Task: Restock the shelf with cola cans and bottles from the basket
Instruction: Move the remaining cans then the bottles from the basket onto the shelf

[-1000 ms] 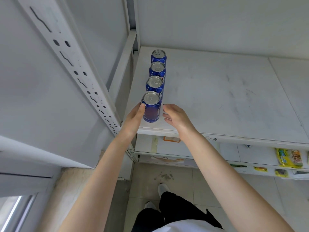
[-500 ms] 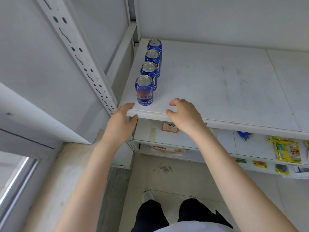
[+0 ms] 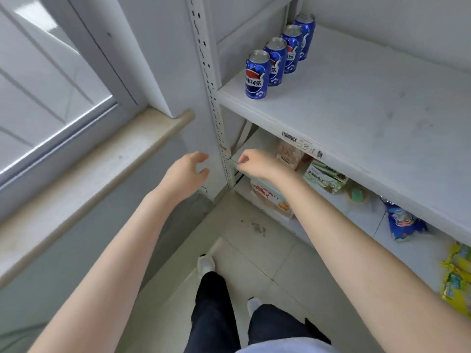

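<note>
Four cola cans (image 3: pixel 276 62), one row on shelf (image 3: pixel 356 105), above left grip (image 3: pixel 186 171) and right grip (image 3: pixel 257 166); both loosely curled, empty. Risk: front can (image 3: pixel 257 75), near shelf edge, toppled by a careless reach; basket unseen.

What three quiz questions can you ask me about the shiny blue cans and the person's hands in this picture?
1. How many blue aluminium cola cans stand on the white metal shelf?
2. True or false: the person's left hand is holding a can.
3. How are the cans arranged? A: upright in one row near the shelf's left end. B: stacked in a pile. C: lying on their sides.

Key: 1. Four. 2. False, it holds nothing. 3. A.
</note>
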